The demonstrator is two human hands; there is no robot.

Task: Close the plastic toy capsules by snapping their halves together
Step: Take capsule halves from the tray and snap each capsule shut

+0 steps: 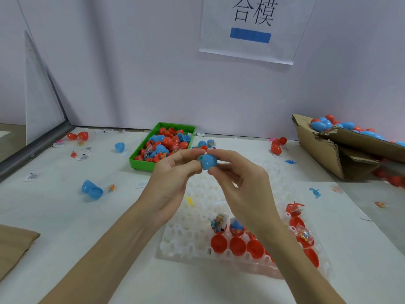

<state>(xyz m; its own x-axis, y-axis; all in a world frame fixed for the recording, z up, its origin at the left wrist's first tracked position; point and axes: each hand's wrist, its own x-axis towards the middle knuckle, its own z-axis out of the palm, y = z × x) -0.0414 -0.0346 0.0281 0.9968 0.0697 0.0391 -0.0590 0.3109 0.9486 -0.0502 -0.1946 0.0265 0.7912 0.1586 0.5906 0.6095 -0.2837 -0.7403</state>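
Capsule [207, 161] in my fingers: plain blue. Tray [192, 242] under my wrists: clear-white, holding red halves [237, 245]. Bin [140, 161]: bright green, red and blue shells mixed. Cardboard box [324, 150]: brown. Wall sign [252, 29]: white, black characters, 1 blue bar.

Your tray [186, 242] is lying on the tabletop [65, 216] before you, the bin [133, 160] sitting behind it, the carton [324, 150] lying right.

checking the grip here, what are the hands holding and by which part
Both hands pinch one blue capsule: the left hand by its left side, the right hand by its top and underside.
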